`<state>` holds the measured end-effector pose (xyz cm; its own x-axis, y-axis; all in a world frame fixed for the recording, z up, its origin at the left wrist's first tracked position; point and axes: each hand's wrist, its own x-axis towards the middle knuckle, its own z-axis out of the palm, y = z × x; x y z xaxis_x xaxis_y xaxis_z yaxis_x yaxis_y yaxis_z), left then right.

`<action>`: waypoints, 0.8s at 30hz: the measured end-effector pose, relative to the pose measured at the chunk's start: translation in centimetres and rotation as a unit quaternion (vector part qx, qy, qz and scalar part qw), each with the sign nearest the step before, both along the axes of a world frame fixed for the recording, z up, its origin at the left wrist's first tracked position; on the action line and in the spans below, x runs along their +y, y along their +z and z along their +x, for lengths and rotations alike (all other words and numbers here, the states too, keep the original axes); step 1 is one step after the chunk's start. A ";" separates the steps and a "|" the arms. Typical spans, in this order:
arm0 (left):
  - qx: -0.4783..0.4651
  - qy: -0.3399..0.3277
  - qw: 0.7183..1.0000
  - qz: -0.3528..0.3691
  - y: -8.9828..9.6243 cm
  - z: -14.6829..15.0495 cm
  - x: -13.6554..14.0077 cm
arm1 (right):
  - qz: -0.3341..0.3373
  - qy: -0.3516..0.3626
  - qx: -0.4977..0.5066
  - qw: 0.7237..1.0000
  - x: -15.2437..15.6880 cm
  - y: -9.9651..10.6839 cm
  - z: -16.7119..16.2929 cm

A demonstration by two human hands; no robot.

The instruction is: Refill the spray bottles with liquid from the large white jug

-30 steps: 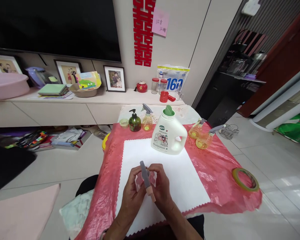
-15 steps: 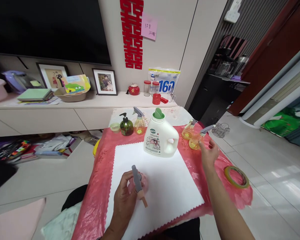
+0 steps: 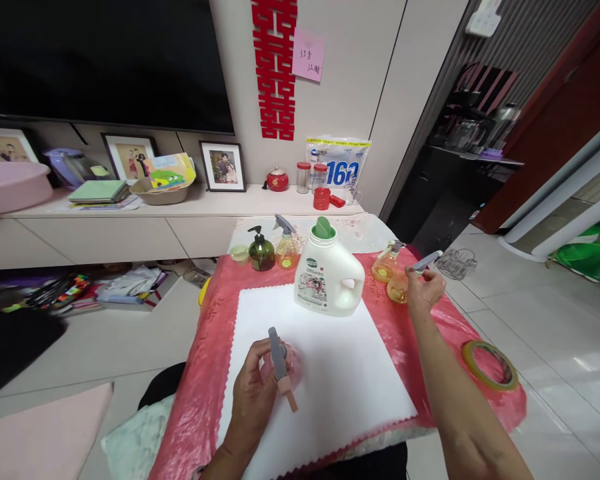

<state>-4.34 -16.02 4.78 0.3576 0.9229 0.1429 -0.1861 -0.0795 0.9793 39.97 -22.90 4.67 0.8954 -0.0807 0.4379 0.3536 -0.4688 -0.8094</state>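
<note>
Right hand (image 3: 427,291) swings to yellow sprayer (image 3: 397,291), 2 o'clock, can't tell if gripping | so left hand (image 3: 253,387) holds pink bottle (image 3: 293,363) solo

Bench (image 3: 189,407) under glossy red plastic sheet (image 3: 390,341); pale floral cover (image 3: 353,230) at far end. White scallop-edged mat (image 3: 350,383) flat across middle, white plastic jug (image 3: 325,287) upright near its far edge. On red sheet, far left: small pale-green bowl (image 3: 239,254), dark-green pump bottle (image 3: 262,255), clear spray bottle with grey trigger (image 3: 287,258). Right of jug: two amber-tinted spray bottles (image 3: 383,269), close together. Yellowish tape roll (image 3: 469,363) flat near right edge.
</note>
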 end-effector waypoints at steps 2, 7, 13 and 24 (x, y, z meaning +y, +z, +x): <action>-0.007 -0.005 1.000 0.004 0.0 0.1 -0.1 | 0.000 0.020 -0.008 1.000 -0.7 0.2 0.1; -0.014 -0.018 1.000 0.011 0.1 0.2 -0.1 | -0.001 0.130 -0.004 0.991 -2.2 1.2 0.8; 0.014 0.004 1.000 0.000 0.4 0.2 -0.3 | 0.029 0.259 0.030 0.965 -3.1 1.2 1.8; 0.002 -0.003 1.000 0.006 0.0 0.1 -0.3 | 0.099 0.307 0.062 0.945 -2.8 -1.0 1.4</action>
<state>-4.22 -16.33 4.80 0.3643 0.9187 0.1525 -0.1824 -0.0902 0.9791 41.42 -25.74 3.64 0.8437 0.4003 0.3576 0.4064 -0.0410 -0.9128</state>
